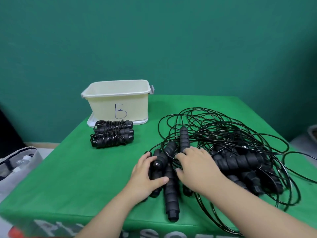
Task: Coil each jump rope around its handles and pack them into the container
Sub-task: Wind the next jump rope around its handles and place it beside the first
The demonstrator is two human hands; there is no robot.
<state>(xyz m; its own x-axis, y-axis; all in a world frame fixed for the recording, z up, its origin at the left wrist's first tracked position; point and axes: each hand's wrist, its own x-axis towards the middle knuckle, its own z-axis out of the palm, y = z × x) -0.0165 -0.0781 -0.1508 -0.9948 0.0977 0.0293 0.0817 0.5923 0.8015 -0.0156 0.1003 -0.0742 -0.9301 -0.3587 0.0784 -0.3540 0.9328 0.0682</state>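
Progress: two coiled bundles, each rope wound round its paired handles, lie side by side on the green tabletop. Neither is packed yet. They rest just in front of the container, well beyond the left hand's fingertips.

Container: a cream tub marked with a blue "B", standing on its white lid. What shows of its inside looks bare. It sits far forward and left of both hands.

Still to do: by the look of it, most of the job. A large tangle of loose black ropes and foam handles remains uncoiled, spreading from under the hands out to the right.

Left hand: fingers and thumb curl round a black handle; the thumb lies across its near side. The handle runs up and away from the palm.

Right hand: palm down over the pile, fingers spread and slightly bent, their tips touching an upright-lying handle that extends forward beyond them. Whether it actually grips anything cannot be told.

Near handle: lies between the two wrists, pointing toward the person, touched by neither hand's fingertips.

Step in hand: likely picking one rope's pair of handles out of the tangle.

Off table: a grey bag sits far left of the left hand.
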